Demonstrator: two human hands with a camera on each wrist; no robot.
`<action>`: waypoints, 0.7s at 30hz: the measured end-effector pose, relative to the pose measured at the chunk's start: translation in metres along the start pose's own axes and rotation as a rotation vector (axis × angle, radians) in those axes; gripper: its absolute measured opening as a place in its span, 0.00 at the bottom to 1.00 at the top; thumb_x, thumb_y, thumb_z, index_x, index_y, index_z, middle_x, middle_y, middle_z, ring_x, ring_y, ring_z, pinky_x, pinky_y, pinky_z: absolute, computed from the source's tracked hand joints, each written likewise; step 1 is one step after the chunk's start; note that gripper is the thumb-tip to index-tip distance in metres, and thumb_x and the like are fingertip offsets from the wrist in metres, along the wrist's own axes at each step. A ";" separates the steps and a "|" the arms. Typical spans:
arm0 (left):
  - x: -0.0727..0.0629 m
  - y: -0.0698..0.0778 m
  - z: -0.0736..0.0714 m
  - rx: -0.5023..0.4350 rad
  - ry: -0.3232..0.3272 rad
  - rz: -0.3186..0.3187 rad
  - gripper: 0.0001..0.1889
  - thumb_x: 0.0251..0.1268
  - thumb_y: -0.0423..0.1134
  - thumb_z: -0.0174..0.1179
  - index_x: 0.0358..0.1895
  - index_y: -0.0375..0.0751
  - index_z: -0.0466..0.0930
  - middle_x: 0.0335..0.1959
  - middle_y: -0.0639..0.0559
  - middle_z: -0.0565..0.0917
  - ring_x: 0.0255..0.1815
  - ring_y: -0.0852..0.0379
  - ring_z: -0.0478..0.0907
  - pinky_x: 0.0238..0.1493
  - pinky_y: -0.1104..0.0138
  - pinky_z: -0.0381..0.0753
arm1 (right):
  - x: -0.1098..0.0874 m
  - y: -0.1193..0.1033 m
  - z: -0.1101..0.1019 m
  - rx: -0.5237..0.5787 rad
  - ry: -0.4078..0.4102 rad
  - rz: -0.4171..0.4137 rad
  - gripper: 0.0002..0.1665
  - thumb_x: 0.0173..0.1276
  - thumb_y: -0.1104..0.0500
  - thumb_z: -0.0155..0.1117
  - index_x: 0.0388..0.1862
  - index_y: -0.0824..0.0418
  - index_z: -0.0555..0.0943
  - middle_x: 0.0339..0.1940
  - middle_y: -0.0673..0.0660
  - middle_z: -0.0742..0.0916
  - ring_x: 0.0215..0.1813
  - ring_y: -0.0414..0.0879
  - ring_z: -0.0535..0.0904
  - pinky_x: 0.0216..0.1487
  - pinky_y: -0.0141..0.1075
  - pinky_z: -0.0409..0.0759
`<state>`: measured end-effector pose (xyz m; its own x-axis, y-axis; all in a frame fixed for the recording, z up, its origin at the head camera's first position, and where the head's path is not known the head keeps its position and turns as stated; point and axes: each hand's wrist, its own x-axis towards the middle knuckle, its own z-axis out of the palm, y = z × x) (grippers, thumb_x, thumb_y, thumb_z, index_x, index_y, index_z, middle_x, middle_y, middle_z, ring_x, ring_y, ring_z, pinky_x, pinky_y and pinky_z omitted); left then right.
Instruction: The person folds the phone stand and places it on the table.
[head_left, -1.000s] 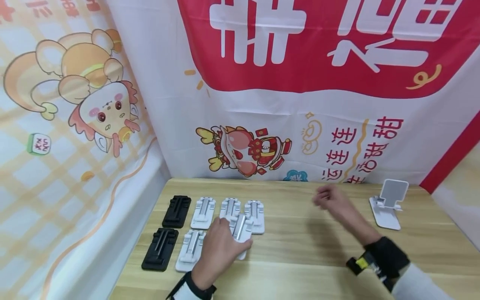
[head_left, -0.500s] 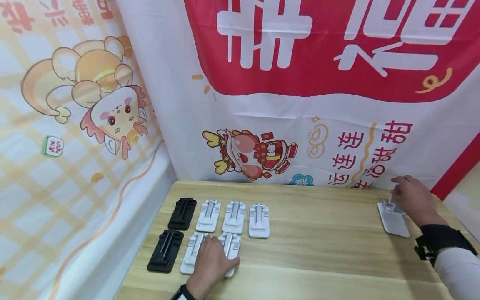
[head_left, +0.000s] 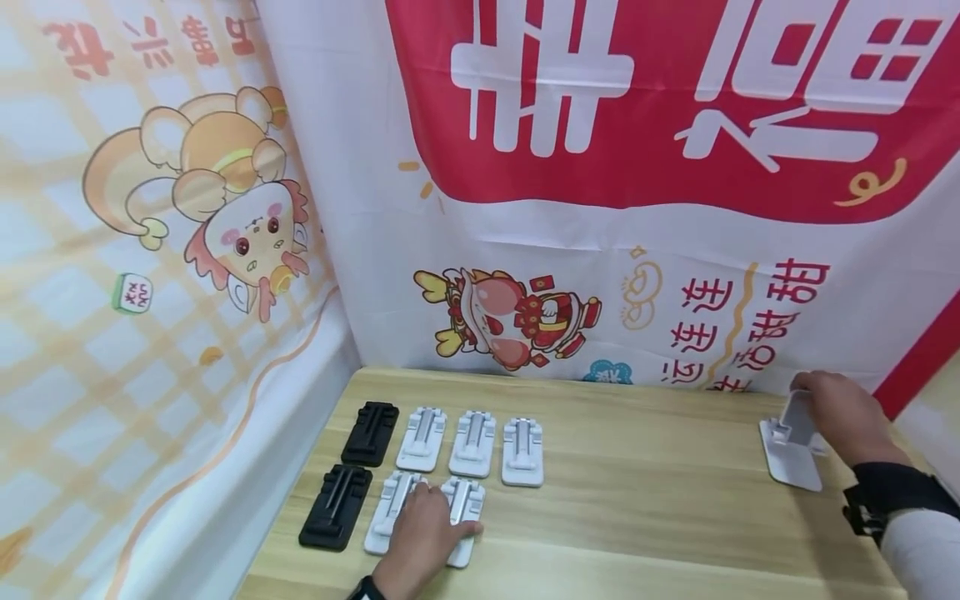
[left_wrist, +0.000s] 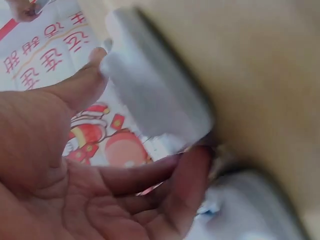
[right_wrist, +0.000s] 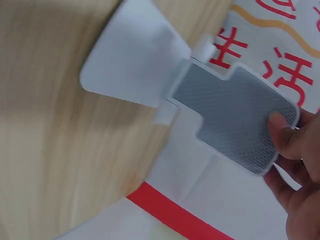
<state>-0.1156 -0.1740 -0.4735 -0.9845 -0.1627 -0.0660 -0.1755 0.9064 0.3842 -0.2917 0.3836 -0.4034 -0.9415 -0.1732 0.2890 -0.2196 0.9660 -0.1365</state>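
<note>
At the front of the group, my left hand [head_left: 420, 529] holds a folded white phone stand [head_left: 467, 500] between thumb and fingers, low at the table. The left wrist view shows the thumb at one edge of that folded stand [left_wrist: 160, 85] and fingertips at another. Over at the table's far right, my right hand [head_left: 855, 417] grips the raised plate of an unfolded white phone stand [head_left: 791, 467]. In the right wrist view the thumb lies on the plate's grey textured face [right_wrist: 235, 115], the fingers behind it.
Two black folded stands [head_left: 335, 508] lie at the left. Several white folded stands [head_left: 522, 454] lie in two rows beside them on the wooden table [head_left: 637, 483]. Printed cloth [head_left: 525, 242] hangs along the back and left edges.
My left hand has lowered the folded white stand into the front row. My right hand has moved right and taken hold of the unfolded stand's plate. The head view has shifted slightly.
</note>
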 end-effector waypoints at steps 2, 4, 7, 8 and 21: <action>-0.001 0.006 -0.008 0.000 -0.002 0.007 0.38 0.46 0.61 0.77 0.40 0.23 0.82 0.39 0.37 0.79 0.41 0.45 0.78 0.40 0.51 0.84 | -0.002 -0.005 -0.004 -0.028 -0.004 -0.020 0.09 0.62 0.72 0.69 0.42 0.73 0.86 0.38 0.74 0.87 0.35 0.64 0.82 0.38 0.63 0.83; -0.001 0.014 -0.019 -0.019 0.010 0.039 0.38 0.51 0.61 0.75 0.44 0.23 0.82 0.41 0.36 0.80 0.42 0.45 0.80 0.40 0.51 0.84 | -0.003 -0.017 -0.008 -0.046 0.039 -0.077 0.08 0.62 0.72 0.69 0.41 0.72 0.86 0.37 0.72 0.87 0.35 0.63 0.83 0.36 0.60 0.84; 0.000 0.033 -0.038 -0.151 -0.011 0.117 0.37 0.61 0.62 0.69 0.54 0.25 0.81 0.44 0.39 0.83 0.44 0.46 0.82 0.43 0.52 0.85 | 0.001 -0.052 -0.015 -0.030 0.160 -0.184 0.08 0.62 0.74 0.68 0.40 0.71 0.87 0.36 0.70 0.87 0.38 0.65 0.84 0.35 0.59 0.84; 0.000 0.040 -0.042 -0.223 -0.039 0.149 0.36 0.64 0.61 0.67 0.55 0.27 0.81 0.42 0.42 0.83 0.42 0.48 0.82 0.41 0.54 0.84 | 0.003 -0.066 -0.018 -0.010 0.200 -0.223 0.08 0.61 0.75 0.67 0.40 0.71 0.87 0.36 0.69 0.86 0.38 0.65 0.83 0.35 0.58 0.83; -0.011 0.111 -0.036 -1.032 -0.446 0.210 0.26 0.78 0.40 0.55 0.68 0.24 0.68 0.40 0.37 0.89 0.39 0.43 0.89 0.41 0.56 0.91 | -0.042 -0.258 -0.060 0.269 0.206 -0.438 0.21 0.51 0.79 0.74 0.43 0.63 0.87 0.38 0.54 0.85 0.41 0.47 0.84 0.37 0.36 0.89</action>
<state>-0.1243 -0.0858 -0.3967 -0.9437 0.2935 -0.1527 -0.1242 0.1134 0.9858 -0.1799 0.1529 -0.3238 -0.6843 -0.4806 0.5485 -0.6622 0.7244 -0.1915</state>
